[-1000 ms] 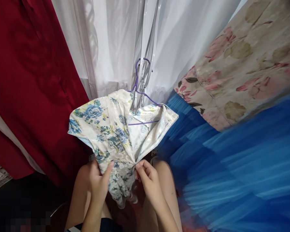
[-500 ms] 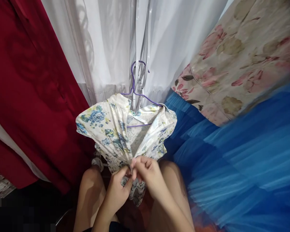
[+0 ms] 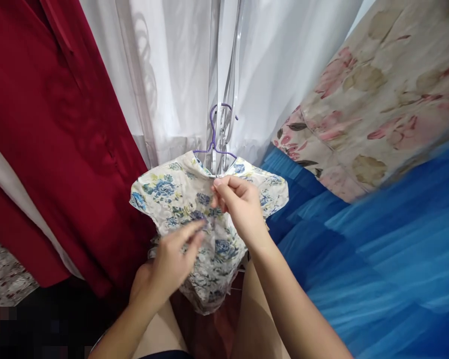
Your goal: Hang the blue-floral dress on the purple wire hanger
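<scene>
A white blouse [image 3: 185, 184] with blue and yellow flowers hangs in front of me on a purple hanger [image 3: 212, 143]. Its middle opening is closed up to the neckline along a straight line, like a zipper. My right hand [image 3: 241, 204] pinches at the top of that line, just below the collar; the small zipper pull between its fingertips is hidden. Lower and to the left, my left hand [image 3: 177, 257] is smeared by motion. Its thumb and forefinger are apart in front of the fabric, with nothing seen between them.
White curtains [image 3: 183, 65] hang behind the hanger, with white straps [image 3: 220, 60] running down to its hook. Red cloth [image 3: 71, 149] is on the left. A pink-flowered cloth [image 3: 359, 114] and blue tulle [image 3: 377, 249] fill the right. My knees flank the blouse.
My right hand has risen from low on the opening to the neckline, and the V-shaped gap has closed. My left hand has let go of the fabric and moved up and left.
</scene>
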`<state>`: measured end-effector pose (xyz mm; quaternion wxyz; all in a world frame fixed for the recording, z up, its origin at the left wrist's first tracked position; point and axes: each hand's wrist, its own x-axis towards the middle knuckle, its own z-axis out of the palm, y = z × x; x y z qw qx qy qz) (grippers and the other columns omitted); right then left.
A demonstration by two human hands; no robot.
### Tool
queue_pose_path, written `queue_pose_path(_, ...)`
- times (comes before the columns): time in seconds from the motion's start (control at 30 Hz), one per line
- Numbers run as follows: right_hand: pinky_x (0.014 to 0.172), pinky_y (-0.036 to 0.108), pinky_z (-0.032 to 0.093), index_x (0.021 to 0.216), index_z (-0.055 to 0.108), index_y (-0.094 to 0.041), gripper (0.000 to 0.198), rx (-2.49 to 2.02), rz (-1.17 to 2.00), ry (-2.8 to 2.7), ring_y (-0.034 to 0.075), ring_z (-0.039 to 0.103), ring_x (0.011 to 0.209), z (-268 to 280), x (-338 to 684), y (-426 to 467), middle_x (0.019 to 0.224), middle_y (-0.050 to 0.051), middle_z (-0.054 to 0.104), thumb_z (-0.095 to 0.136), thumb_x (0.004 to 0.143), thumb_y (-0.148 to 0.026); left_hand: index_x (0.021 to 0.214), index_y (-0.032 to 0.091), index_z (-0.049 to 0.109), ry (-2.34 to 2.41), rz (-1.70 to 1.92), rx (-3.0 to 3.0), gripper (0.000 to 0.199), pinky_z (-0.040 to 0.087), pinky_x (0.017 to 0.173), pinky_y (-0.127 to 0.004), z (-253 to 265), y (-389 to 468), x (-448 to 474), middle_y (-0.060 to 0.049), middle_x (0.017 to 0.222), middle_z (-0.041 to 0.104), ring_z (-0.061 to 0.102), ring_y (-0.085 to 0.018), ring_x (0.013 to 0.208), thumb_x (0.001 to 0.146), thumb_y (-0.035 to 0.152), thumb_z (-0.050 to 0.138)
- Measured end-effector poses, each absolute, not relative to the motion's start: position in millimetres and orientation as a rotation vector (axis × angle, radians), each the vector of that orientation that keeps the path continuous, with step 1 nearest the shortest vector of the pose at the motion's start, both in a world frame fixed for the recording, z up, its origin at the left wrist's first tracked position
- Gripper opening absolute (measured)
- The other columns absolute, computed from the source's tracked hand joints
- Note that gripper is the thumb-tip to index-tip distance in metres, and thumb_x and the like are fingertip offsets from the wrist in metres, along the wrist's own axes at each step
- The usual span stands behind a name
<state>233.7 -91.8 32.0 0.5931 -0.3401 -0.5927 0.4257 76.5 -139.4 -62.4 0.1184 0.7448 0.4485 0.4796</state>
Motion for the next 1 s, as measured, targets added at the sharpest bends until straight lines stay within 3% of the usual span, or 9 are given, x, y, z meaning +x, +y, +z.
queue_pose_path(0.1, 0.046, 0.021, 0.033, 0.074, 0.061, -0.017, 0.024, -0.785, 0.911, -1.493, 0.009, 0.046, 0.044, 32, 239, -103, 0.051, -0.001, 0.061, 0.060, 0.091, -0.034, 0.140, 0.027, 0.056, 1.255, 1.763, 2.177, 0.043, 0.052, 0.071, -0.027, -6, -114, 76, 0.000, 0.085, 0.072, 0.064, -0.013, 0.067, 0.097, 0.026, 0.056)
queue_pose_path(0.2, 0.050, 0.023, 0.035, 0.075, 0.059, -0.018, 0.024, -0.830, 0.755, -1.590, 0.011, 0.050, 0.049, 31, 242, -97, 0.056, -0.001, 0.061, 0.058, 0.093, -0.033, 0.109, 0.023, 0.073, 1.173, 1.681, 2.409, 0.020, 0.051, 0.073, -0.025, 35, -94, 87, -0.001, 0.089, 0.074, 0.066, -0.014, 0.076, 0.095, 0.025, 0.060)
queue_pose_path(0.3, 0.052, 0.025, 0.034, 0.072, 0.057, -0.019, 0.024, -0.968, 0.513, -1.644, 0.012, 0.050, 0.051, 13, 242, -79, 0.057, -0.001, 0.058, 0.057, 0.092, -0.032, 0.093, 0.019, 0.073, 1.145, 1.844, 2.367, 0.012, 0.051, 0.072, -0.024, 51, -85, 94, -0.001, 0.085, 0.073, 0.066, -0.013, 0.075, 0.093, 0.023, 0.061)
queue_pose_path(0.47, 0.051, 0.024, 0.030, 0.068, 0.055, -0.020, 0.024, -1.051, 0.559, -1.778, 0.012, 0.045, 0.051, -35, 236, -75, 0.055, -0.003, 0.050, 0.056, 0.090, -0.029, 0.097, 0.014, 0.069, 1.071, 2.423, 1.616, 0.013, 0.049, 0.072, -0.022, 50, -58, 36, -0.002, 0.084, 0.067, 0.062, -0.010, 0.077, 0.094, 0.023, 0.061)
queue_pose_path(0.53, 0.051, 0.024, 0.030, 0.067, 0.054, -0.019, 0.024, -1.028, 0.656, -1.791, 0.011, 0.044, 0.051, -45, 234, -86, 0.056, -0.004, 0.050, 0.057, 0.089, -0.029, 0.088, 0.013, 0.065, 1.037, 2.511, 1.102, 0.011, 0.046, 0.070, -0.018, 35, -38, 0, 0.001, 0.080, 0.061, 0.056, -0.005, 0.070, 0.094, 0.017, 0.057)
queue_pose_path(0.67, 0.052, 0.023, 0.031, 0.064, 0.052, -0.019, 0.022, -1.012, 0.844, -1.786, 0.010, 0.044, 0.051, -56, 237, -105, 0.055, -0.005, 0.049, 0.057, 0.085, -0.024, 0.067, 0.015, 0.045, 1.094, 2.127, 0.634, 0.028, 0.045, 0.065, -0.019, -28, -12, -23, 0.004, 0.062, 0.048, 0.050, -0.005, 0.057, 0.094, 0.012, 0.050)
queue_pose_path(0.87, 0.055, 0.027, 0.036, 0.058, 0.044, -0.022, 0.027, -1.342, 0.797, -1.571, 0.014, 0.045, 0.053, -107, 263, -111, 0.054, -0.003, 0.046, 0.056, 0.082, -0.025, 0.080, 0.014, 0.063, 0.992, 1.549, 0.881, 0.024, 0.052, 0.071, -0.030, -102, -47, 62, -0.004, 0.076, 0.062, 0.063, -0.016, 0.070, 0.079, 0.035, 0.074)
queue_pose_path(0.93, 0.066, 0.030, 0.044, 0.074, 0.060, -0.021, 0.004, -1.380, 0.756, -1.647, 0.020, 0.056, 0.067, -121, 270, -118, 0.068, 0.001, 0.060, 0.063, 0.075, -0.023, 0.086, 0.016, 0.065, 0.908, 1.451, 1.148, 0.023, 0.049, 0.073, -0.027, -97, -71, 90, -0.003, 0.079, 0.063, 0.061, -0.015, 0.075, 0.086, 0.039, 0.069)
queue_pose_path(1.0, 0.087, 0.036, 0.048, 0.108, 0.065, -0.021, 0.042, -1.197, 0.816, -1.753, 0.027, 0.062, 0.095, -123, 274, -129, 0.100, 0.007, 0.067, 0.068, 0.067, -0.020, 0.090, 0.019, 0.068, 0.904, 1.366, 1.488, 0.020, 0.047, 0.073, -0.025, -83, -92, 112, -0.003, 0.081, 0.062, 0.058, -0.015, 0.076, 0.092, 0.038, 0.061)
